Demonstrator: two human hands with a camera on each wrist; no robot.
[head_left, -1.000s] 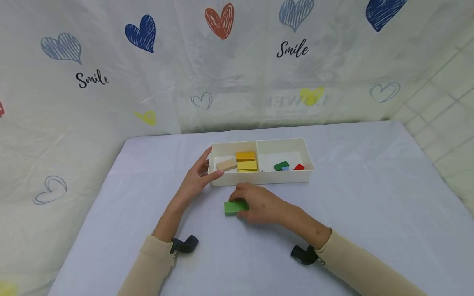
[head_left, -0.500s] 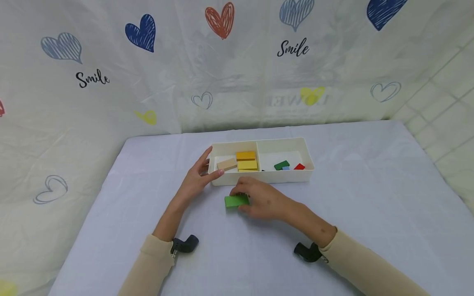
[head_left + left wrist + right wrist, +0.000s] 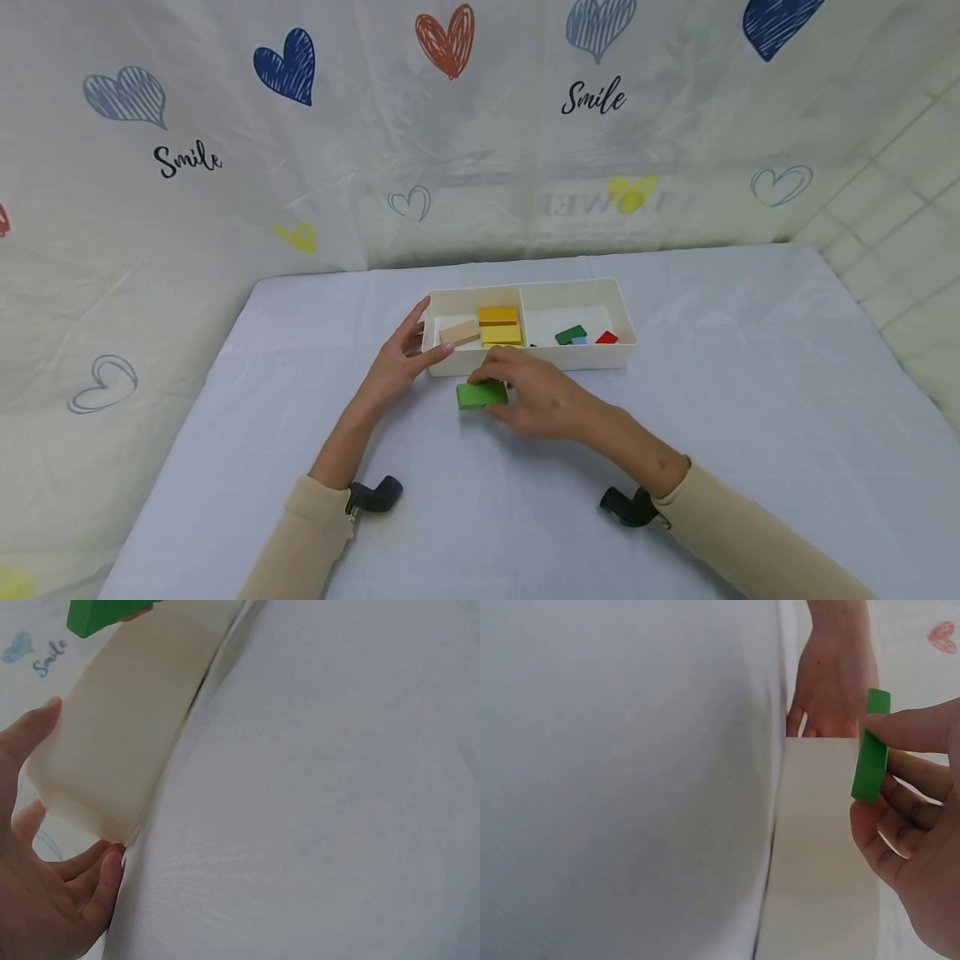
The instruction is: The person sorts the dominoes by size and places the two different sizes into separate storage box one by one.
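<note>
A green rectangular block [image 3: 480,396] is pinched between the thumb and fingers of my right hand [image 3: 543,396], above the table, just in front of a white two-compartment box [image 3: 577,358]. The right wrist view shows the thumb on one face of the green block [image 3: 871,754] and fingers on the other side. My left hand [image 3: 397,358] grips the box's left end, thumb at the front rim and fingers round the end. In the left compartment lie a beige block [image 3: 459,333] and several yellow blocks [image 3: 500,335].
The right compartment holds a dark green piece [image 3: 571,335], a red piece [image 3: 607,337] and a small blue piece [image 3: 578,341], partly hidden by the front wall. A white cloth [image 3: 480,517] covers the table, with a printed curtain [image 3: 480,125] behind it.
My right hand has lifted the green block off the table and carried it away from me, nearer the box's front wall. The left hand and the box have stayed put.
</note>
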